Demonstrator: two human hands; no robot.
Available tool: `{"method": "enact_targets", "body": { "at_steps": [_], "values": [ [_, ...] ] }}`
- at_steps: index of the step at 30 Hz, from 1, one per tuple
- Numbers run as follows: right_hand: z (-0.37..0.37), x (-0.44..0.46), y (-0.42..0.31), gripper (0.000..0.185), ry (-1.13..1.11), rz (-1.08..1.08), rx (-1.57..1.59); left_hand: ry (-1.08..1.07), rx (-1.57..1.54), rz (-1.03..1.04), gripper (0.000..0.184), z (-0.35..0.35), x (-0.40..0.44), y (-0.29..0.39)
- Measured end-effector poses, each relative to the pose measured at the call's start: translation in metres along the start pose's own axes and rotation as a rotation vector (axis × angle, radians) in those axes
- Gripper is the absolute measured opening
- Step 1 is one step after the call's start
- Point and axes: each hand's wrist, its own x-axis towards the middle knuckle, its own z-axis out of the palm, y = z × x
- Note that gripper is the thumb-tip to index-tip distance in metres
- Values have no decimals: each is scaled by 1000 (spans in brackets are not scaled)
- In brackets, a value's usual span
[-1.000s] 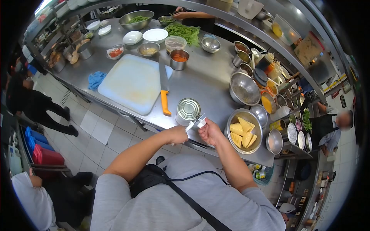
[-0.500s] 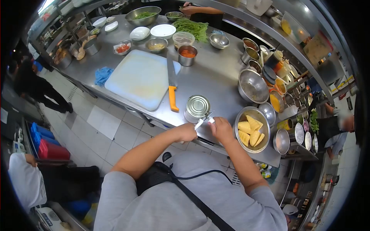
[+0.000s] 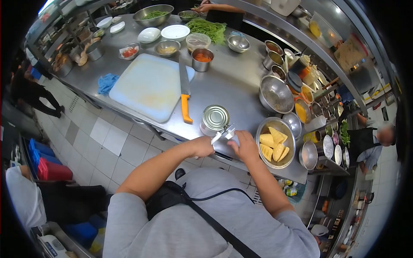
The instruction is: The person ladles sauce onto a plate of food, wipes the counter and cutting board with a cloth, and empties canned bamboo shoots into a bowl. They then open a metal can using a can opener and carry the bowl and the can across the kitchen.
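A silver tin can (image 3: 215,118) stands upright near the front edge of the steel table, its ribbed lid facing up. At its near right rim is a white-handled can opener (image 3: 225,133). My left hand (image 3: 202,147) is closed around one handle. The fingers of my right hand (image 3: 246,146) are closed on the opener's other side. Whether the cutting wheel bites the rim cannot be made out. Left of the can, a knife with an orange handle (image 3: 186,109) rests with its blade on the white cutting board (image 3: 148,88). To the right sits a steel bowl (image 3: 261,160) of yellow pieces.
A blue cloth (image 3: 107,83) lies left of the board. Behind it stand a steel pot of orange-red sauce (image 3: 202,59), white plates and leafy greens (image 3: 207,31). An empty steel bowl (image 3: 275,95) and crowded containers line the right. Other people stand at left, right and across the table.
The can opener's handles have shifted and tilted at the rim, with my right hand turning slightly. The whole view has moved a little, so the table's things appear further left.
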Motion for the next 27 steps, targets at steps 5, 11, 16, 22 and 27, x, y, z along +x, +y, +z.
{"method": "enact_targets", "body": {
  "at_steps": [5,11,16,22,27],
  "values": [
    [2,4,-6,36,-58,-70,-12,50,-75,31,16,3,-1,1],
    [37,9,-18,45,-170,1243,1156,3,58,9,23,1,-5,8],
    [27,15,-1,52,-429,1084,887,-6,4,-5,24,2,-2,4],
    [3,3,-6,47,54,96,-36,-14,-32,4,25,-3,-8,5],
    [1,4,0,39,-88,-117,-17,-25,-59,11,27,-2,-8,5]
  ]
}}
